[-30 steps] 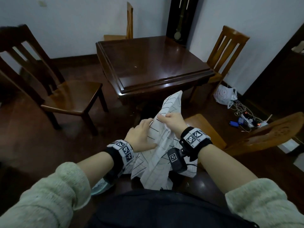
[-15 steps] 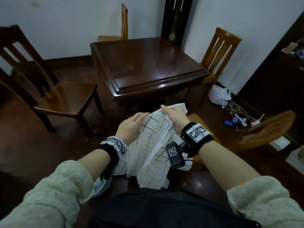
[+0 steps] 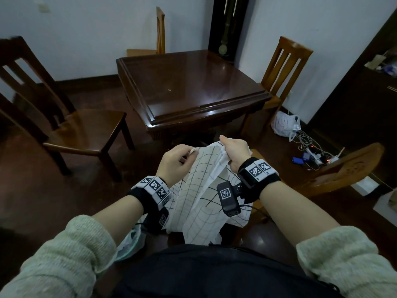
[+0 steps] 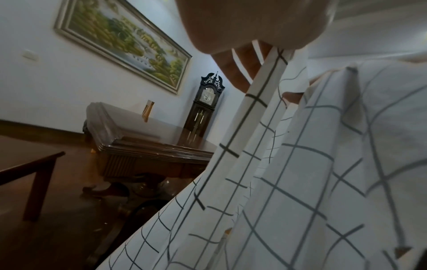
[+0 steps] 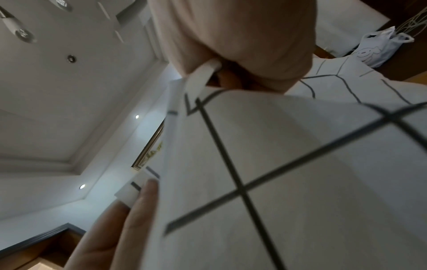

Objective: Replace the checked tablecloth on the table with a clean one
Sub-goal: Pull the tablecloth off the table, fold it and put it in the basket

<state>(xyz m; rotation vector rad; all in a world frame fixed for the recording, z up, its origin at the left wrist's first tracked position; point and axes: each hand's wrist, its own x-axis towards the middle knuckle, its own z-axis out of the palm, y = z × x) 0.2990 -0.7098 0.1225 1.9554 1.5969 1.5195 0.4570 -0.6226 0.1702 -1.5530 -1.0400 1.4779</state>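
Observation:
A white checked tablecloth (image 3: 202, 196) with thin dark grid lines hangs bunched between my hands, in front of my lap. My left hand (image 3: 176, 161) pinches its upper edge on the left. My right hand (image 3: 235, 150) grips a gathered fold of the cloth on the right. The dark wooden table (image 3: 193, 87) stands bare just beyond my hands. In the left wrist view the cloth (image 4: 300, 182) drapes down from my fingers, the table (image 4: 150, 146) behind it. The right wrist view has the cloth (image 5: 289, 173) close up, its edge held under my hand.
Wooden chairs stand at the left (image 3: 71, 130), at the far side (image 3: 160, 33) and at the right (image 3: 285, 65) of the table; a lighter chair (image 3: 343, 168) is near my right arm. A white bag (image 3: 284, 125) and cables (image 3: 311, 151) lie on the floor. A tall clock (image 3: 225, 29) stands in the corner.
The raised point of the cloth has dropped. My hands have moved apart along its upper edge, and my left hand has gone from resting on the cloth to pinching it.

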